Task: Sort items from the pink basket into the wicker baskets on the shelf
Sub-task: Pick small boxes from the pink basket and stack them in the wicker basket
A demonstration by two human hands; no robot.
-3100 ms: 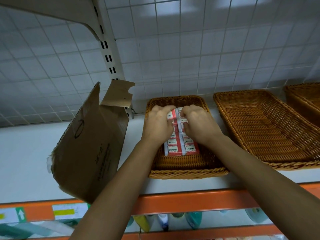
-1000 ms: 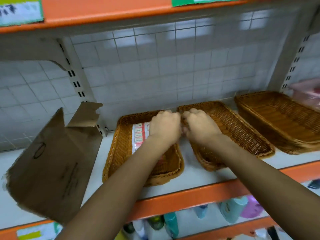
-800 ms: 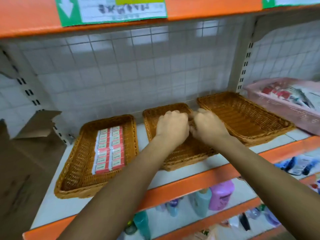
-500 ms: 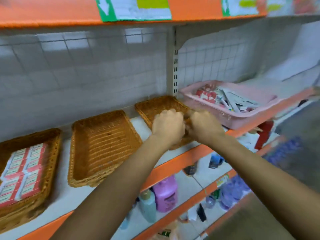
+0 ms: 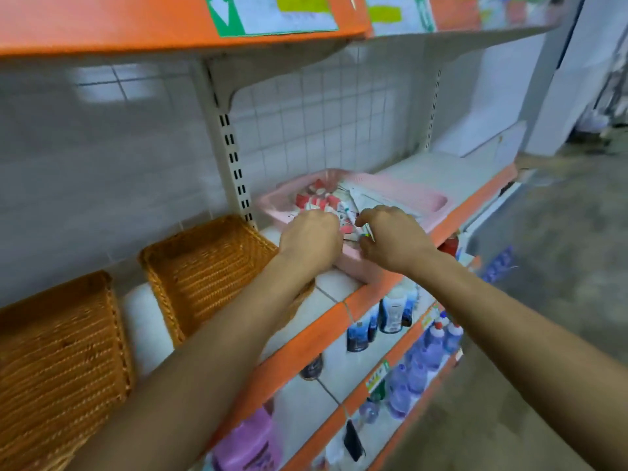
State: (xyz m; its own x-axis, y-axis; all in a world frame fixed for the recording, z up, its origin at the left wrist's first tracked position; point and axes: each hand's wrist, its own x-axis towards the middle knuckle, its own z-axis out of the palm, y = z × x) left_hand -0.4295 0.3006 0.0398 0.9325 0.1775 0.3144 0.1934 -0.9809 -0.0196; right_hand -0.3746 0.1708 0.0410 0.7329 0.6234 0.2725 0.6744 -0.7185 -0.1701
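Left hand (image 5: 311,243), right hand (image 5: 394,241) at pink basket (image 5: 431,202) — shelf labels (image 5: 289,15) unreadable

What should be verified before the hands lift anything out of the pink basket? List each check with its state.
1. Hands at pink basket: ok, left hand and right hand both reach into its near side.
2. Items left to sort: ok, red-and-white packs lie inside.
3. Grip secured: cannot tell, the hands cover whatever they touch.
4. Room in nearest wicker basket: ok, visible weave bare.
5. Footing of pink basket on shelf: cannot tell.
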